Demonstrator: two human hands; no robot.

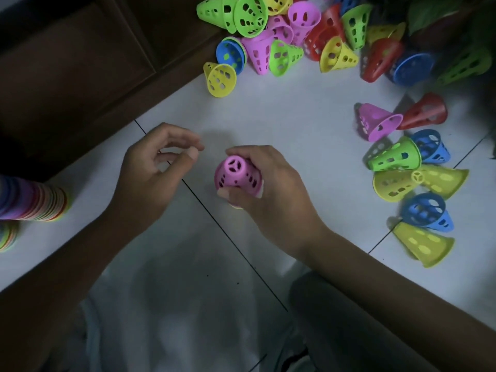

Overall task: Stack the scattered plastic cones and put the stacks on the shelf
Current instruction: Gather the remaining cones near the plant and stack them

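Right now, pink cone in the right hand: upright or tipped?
Upright. The pink cone shows its narrow spoked top to the camera, wide rim down, gripped by the right hand.

Cone pile [281,36] behind held cone [237,177]

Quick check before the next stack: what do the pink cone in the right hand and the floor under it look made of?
Pink cone: looks like moulded plastic, smooth and matte, with thin walls, cut-out holes and a spoked top. Floor: probably glazed ceramic tile, pale and slightly glossy, with dark grout lines and soft reflections.
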